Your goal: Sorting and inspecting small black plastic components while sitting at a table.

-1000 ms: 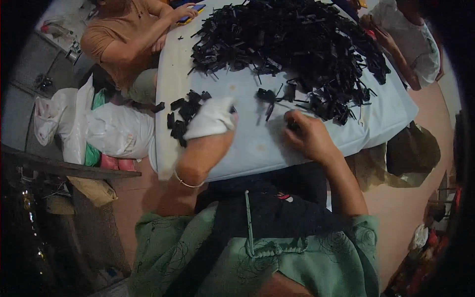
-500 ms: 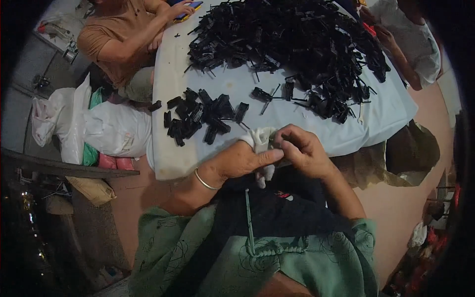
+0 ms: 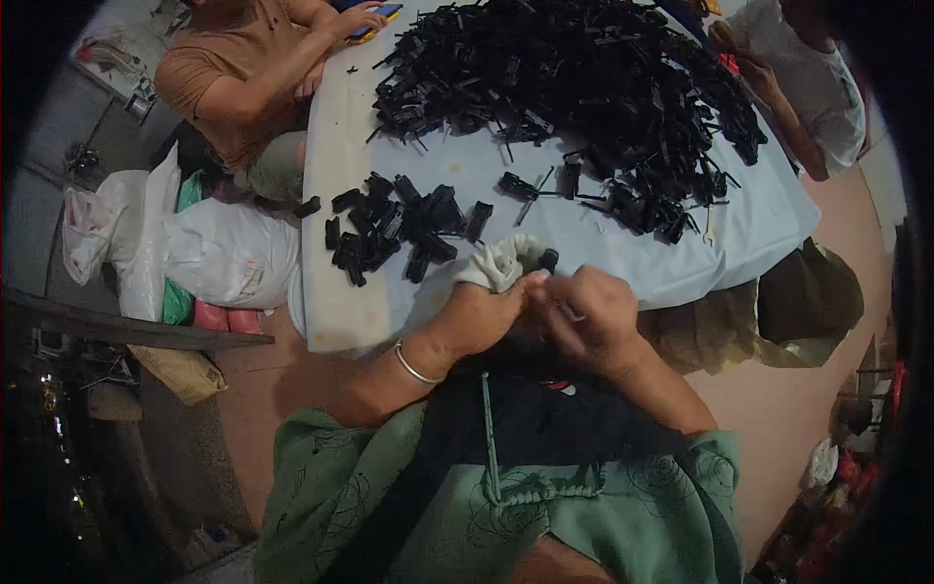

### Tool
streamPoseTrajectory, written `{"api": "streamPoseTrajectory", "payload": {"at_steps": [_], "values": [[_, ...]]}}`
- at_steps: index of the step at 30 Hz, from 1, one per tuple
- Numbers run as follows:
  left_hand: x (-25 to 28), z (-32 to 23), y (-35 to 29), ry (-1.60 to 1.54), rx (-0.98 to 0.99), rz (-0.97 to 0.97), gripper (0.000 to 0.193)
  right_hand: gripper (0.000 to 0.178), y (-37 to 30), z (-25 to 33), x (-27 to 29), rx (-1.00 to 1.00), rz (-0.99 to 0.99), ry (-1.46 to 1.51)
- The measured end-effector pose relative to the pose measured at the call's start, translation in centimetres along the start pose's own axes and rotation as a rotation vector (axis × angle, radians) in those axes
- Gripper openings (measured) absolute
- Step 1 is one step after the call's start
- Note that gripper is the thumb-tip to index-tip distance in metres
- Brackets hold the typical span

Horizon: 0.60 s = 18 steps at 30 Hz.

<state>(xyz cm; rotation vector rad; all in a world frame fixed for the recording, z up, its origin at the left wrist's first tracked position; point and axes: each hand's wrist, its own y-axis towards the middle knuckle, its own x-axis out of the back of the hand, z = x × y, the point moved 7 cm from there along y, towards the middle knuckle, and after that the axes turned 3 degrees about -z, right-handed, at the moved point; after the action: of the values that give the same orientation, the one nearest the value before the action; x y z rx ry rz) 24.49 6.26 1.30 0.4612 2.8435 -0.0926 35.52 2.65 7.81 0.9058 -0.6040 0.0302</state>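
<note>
My left hand is closed at the near edge of the table, with a white cloth or glove over its fingers. It grips a small black plastic part, whose tip shows beyond the thumb. Just to the right, my right hand is curled close to the part, its fingers smeared by motion. Whether they hold anything is hidden. A small group of black plastic parts lies left of my hands. Farther back rises a large heap of similar parts with thin black rods.
A pale cloth covers the table. One person in a brown shirt sits at the far left, holding a phone. Another person is at the far right. White bags stand left of the table; a brown sack sits at right.
My right hand has rotated and now moves quickly beside the left. My left hand has turned, and the black part's tip now shows above its thumb.
</note>
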Motion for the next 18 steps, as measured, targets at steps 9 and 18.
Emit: {"api": "streamPoseTrajectory", "payload": {"at_steps": [9, 18], "values": [[0.2, -0.8, -0.7, 0.365, -0.119, 0.029, 0.031, 0.019, -1.7, -5.0, -1.9, -0.645, 0.087, 0.491], [-1.4, -3.9, -1.3, 0.994, -0.501, -0.049, 0.027, 0.029, -3.4, -5.4, -4.4, -0.655, 0.225, 0.427]]}}
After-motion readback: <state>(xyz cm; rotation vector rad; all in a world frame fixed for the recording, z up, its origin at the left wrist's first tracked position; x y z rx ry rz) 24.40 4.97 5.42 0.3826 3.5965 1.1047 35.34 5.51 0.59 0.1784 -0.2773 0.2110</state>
